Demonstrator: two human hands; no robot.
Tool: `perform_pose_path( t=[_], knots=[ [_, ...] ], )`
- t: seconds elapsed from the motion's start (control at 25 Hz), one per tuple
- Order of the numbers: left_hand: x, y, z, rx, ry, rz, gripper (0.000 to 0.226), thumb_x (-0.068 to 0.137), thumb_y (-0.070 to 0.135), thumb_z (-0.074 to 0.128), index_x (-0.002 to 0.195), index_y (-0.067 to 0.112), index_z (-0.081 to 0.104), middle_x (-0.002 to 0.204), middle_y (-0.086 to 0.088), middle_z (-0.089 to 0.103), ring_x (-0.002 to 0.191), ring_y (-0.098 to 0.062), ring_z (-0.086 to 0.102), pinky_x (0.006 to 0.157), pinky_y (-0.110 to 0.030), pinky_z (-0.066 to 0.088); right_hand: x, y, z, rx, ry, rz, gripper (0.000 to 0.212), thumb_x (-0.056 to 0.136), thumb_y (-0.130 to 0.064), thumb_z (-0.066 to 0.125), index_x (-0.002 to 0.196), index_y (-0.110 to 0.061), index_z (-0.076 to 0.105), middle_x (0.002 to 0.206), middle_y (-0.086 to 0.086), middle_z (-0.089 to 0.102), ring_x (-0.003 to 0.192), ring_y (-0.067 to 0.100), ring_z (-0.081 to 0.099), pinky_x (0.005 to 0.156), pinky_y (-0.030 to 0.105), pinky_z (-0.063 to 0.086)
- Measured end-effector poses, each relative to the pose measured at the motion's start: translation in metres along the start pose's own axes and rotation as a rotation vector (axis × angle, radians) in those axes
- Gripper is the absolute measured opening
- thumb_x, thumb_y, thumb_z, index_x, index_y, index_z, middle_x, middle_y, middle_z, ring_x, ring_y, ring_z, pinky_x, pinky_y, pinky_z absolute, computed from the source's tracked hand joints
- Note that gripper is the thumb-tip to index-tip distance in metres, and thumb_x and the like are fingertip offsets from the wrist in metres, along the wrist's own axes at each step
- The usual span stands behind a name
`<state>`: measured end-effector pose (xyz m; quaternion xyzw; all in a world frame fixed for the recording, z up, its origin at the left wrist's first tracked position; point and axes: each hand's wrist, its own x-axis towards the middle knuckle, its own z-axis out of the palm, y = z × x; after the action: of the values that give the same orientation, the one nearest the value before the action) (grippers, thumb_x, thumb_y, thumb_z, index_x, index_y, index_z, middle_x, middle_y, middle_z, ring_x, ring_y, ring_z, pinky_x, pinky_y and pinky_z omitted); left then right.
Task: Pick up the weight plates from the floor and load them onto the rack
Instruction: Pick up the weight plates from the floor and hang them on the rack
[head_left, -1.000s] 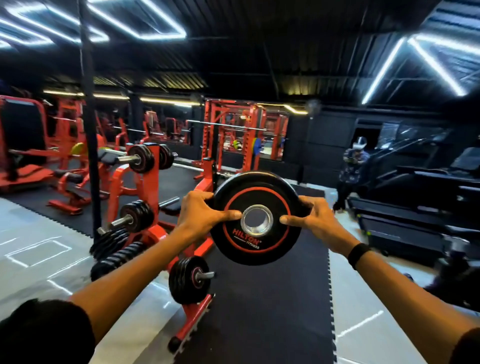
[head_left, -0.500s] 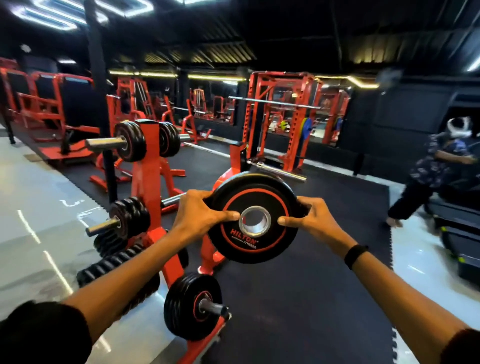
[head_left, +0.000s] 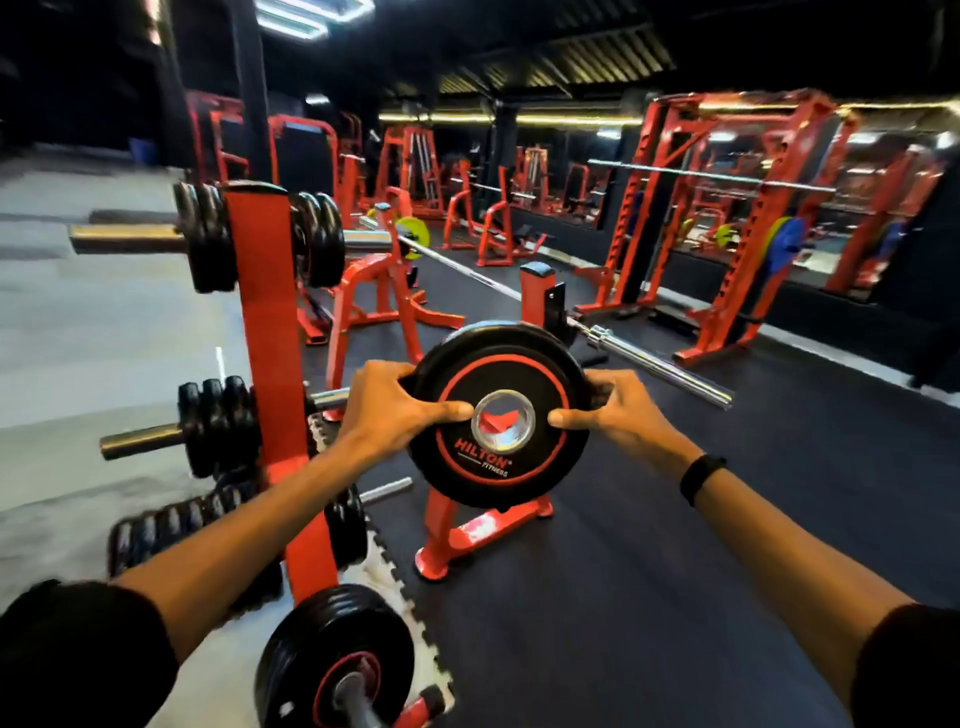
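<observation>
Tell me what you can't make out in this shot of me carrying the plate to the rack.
Head view only:
- Back of the held plate: faces away; fingers of the left hand and right hand are behind it.
- Rack foot: hidden by my left arm.
- Lowest loaded plate: peg cut by the bottom edge.
- Far machines: blurred.

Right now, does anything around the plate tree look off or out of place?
Nothing stands out. The weight plate is held upright between the left hand and right hand, clear of the red plate tree. Plates on its pegs sit flush. The frame is motion-blurred at the left, so fine damage cannot be judged.
</observation>
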<state>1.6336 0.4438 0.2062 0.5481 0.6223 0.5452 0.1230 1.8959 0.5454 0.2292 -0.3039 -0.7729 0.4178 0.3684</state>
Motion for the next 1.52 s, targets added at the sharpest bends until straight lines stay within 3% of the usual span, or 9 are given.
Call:
perform_pose_path(
  t=[0.12, 0.28, 0.48, 0.72, 0.8, 0.92, 1.16, 1.36, 1.52],
  knots=[
    [0.038, -0.014, 0.051, 0.019, 0.097, -0.129, 0.053, 0.046, 0.051, 0.093, 0.084, 0.016, 0.080, 0.076, 0.004, 0.078, 0.076, -0.009, 0.074, 0.070, -0.041, 0.061, 0.082, 0.044, -0.038, 0.015, -0.185, 0.028, 0.043, 0.069, 0.002, 0.083, 0.110, -0.003, 0.071, 0.103, 0.004, 0.076, 0.094, 0.010, 0.070, 0.081, 0.023, 0.054],
    [0.089, -0.043, 0.099, 0.119, 0.167, -0.204, 0.043, 0.050, 0.039, 0.096, 0.084, 0.020, 0.079, 0.072, 0.012, 0.074, 0.071, 0.001, 0.069, 0.066, -0.025, 0.055, 0.173, 0.118, -0.052, 0.040, -0.323, 0.010, 0.041, 0.065, 0.002, 0.084, 0.104, -0.009, 0.072, 0.094, -0.008, 0.077, 0.089, 0.003, 0.069, 0.080, 0.020, 0.053],
    [0.156, -0.131, 0.158, 0.219, 0.363, -0.404, 0.045, 0.045, 0.042, 0.098, 0.068, 0.022, 0.064, 0.069, 0.003, 0.070, 0.064, -0.012, 0.064, 0.056, -0.027, 0.043, 0.299, 0.230, -0.033, 0.034, -0.493, -0.009, 0.048, 0.065, -0.004, 0.088, 0.109, 0.001, 0.070, 0.111, 0.014, 0.074, 0.096, 0.017, 0.066, 0.092, 0.041, 0.056],
    [0.227, -0.194, 0.202, 0.255, 0.495, -0.630, 0.056, 0.041, 0.051, 0.096, 0.072, 0.015, 0.065, 0.070, 0.004, 0.067, 0.062, -0.011, 0.061, 0.055, -0.029, 0.048, 0.431, 0.287, -0.004, -0.021, -0.723, 0.014, 0.049, 0.064, 0.015, 0.081, 0.108, -0.004, 0.069, 0.085, -0.015, 0.076, 0.080, -0.004, 0.068, 0.074, 0.014, 0.052],
    [0.249, -0.209, 0.211, 0.291, 0.535, -0.693, 0.054, 0.045, 0.043, 0.097, 0.073, 0.019, 0.058, 0.071, 0.006, 0.062, 0.063, -0.011, 0.056, 0.050, -0.019, 0.038, 0.475, 0.310, 0.010, -0.085, -0.777, -0.018, 0.051, 0.059, 0.008, 0.088, 0.104, -0.006, 0.070, 0.085, -0.011, 0.076, 0.077, -0.004, 0.067, 0.074, 0.020, 0.053],
    [0.279, -0.245, 0.224, 0.297, 0.638, -0.761, 0.059, 0.046, 0.040, 0.097, 0.083, 0.016, 0.057, 0.080, 0.004, 0.061, 0.075, -0.016, 0.057, 0.057, -0.024, 0.034, 0.534, 0.340, 0.045, -0.204, -0.833, -0.132, 0.054, 0.049, -0.010, 0.095, 0.096, -0.008, 0.069, 0.088, 0.001, 0.073, 0.078, 0.008, 0.063, 0.078, 0.040, 0.056],
    [0.335, -0.343, 0.278, 0.268, 0.886, -0.981, 0.060, 0.046, 0.035, 0.096, 0.085, 0.016, 0.054, 0.082, 0.004, 0.060, 0.082, -0.020, 0.060, 0.061, -0.029, 0.038, 0.647, 0.416, 0.127, -0.320, -1.085, -0.289, 0.052, 0.052, -0.009, 0.094, 0.087, -0.021, 0.057, 0.081, -0.009, 0.059, 0.074, 0.009, 0.052, 0.061, 0.010, 0.040],
    [0.362, -0.384, 0.310, 0.245, 1.063, -1.095, 0.058, 0.051, 0.026, 0.097, 0.081, 0.012, 0.049, 0.083, 0.001, 0.056, 0.072, -0.011, 0.050, 0.053, -0.013, 0.033, 0.693, 0.449, 0.177, -0.338, -1.280, -0.357, 0.050, 0.057, -0.004, 0.090, 0.086, -0.021, 0.053, 0.083, -0.009, 0.057, 0.074, 0.001, 0.051, 0.061, 0.007, 0.038],
    [0.362, -0.405, 0.321, 0.237, 1.186, -1.162, 0.058, 0.050, 0.024, 0.097, 0.083, 0.011, 0.051, 0.085, 0.000, 0.057, 0.077, -0.013, 0.053, 0.058, -0.012, 0.036, 0.704, 0.459, 0.214, -0.323, -1.384, -0.435, 0.050, 0.058, -0.005, 0.089, 0.092, -0.016, 0.054, 0.090, 0.000, 0.062, 0.081, 0.014, 0.056, 0.064, 0.011, 0.039]
  ],
)
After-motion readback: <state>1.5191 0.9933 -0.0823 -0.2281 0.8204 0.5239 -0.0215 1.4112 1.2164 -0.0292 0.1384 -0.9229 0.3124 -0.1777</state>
